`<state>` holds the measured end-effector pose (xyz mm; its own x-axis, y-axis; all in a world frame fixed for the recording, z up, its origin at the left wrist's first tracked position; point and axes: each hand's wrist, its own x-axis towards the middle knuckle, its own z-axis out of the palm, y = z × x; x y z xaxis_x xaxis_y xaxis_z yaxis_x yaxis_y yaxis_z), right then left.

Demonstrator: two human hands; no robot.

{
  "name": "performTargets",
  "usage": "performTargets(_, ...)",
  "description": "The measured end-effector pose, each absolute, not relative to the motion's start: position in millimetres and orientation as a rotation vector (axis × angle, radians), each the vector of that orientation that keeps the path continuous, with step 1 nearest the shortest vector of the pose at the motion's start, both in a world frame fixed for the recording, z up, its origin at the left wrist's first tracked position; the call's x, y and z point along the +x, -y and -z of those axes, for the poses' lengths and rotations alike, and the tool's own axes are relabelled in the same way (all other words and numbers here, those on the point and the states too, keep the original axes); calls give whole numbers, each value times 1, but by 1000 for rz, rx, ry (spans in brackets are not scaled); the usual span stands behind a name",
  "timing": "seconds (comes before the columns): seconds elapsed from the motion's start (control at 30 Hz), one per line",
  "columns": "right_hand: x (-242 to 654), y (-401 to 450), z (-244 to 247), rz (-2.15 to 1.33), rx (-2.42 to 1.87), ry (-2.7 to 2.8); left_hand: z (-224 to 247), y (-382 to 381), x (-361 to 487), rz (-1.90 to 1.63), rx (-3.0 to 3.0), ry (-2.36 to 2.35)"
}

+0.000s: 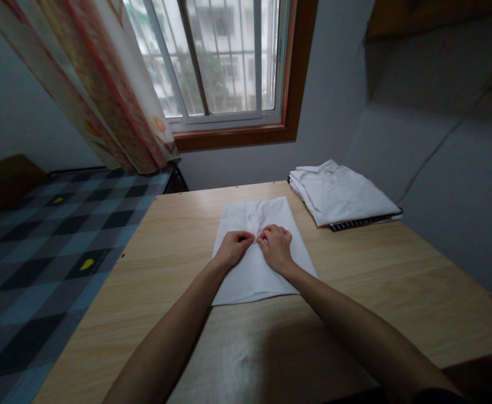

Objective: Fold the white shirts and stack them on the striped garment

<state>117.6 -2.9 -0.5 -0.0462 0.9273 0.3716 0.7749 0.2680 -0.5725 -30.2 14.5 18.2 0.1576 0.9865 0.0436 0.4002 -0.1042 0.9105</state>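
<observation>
A white shirt (239,280) lies flat on the wooden table, squared into a rough rectangle, with small creases along its middle. My left hand (234,247) rests on its left half, thumb and forefinger pinched on the cloth near the centre line. Facing it, my right hand (276,246) pinches the fabric at almost the same spot, its other fingers curled. The fingertips of both hands nearly meet. Whatever small part of the shirt sits between them is too small to make out.
Folded white clothes (342,191) are stacked at the table's back right, over a dark striped item (361,222). The wooden table (178,252) borders a bed with a checked cover (73,224) on the left. A curtain (115,90) hangs beside the barred window (224,62).
</observation>
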Motion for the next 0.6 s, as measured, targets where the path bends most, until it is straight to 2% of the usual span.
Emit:
performTargets(0.47, 118, 2, 2, -306, -1512, 1821, -13, -5, -24, -827, 2116, -1689)
performTargets(0.6, 116, 0, 6, -268, -1523, 1815, -17, -2, -21, -838, 2088, -1676)
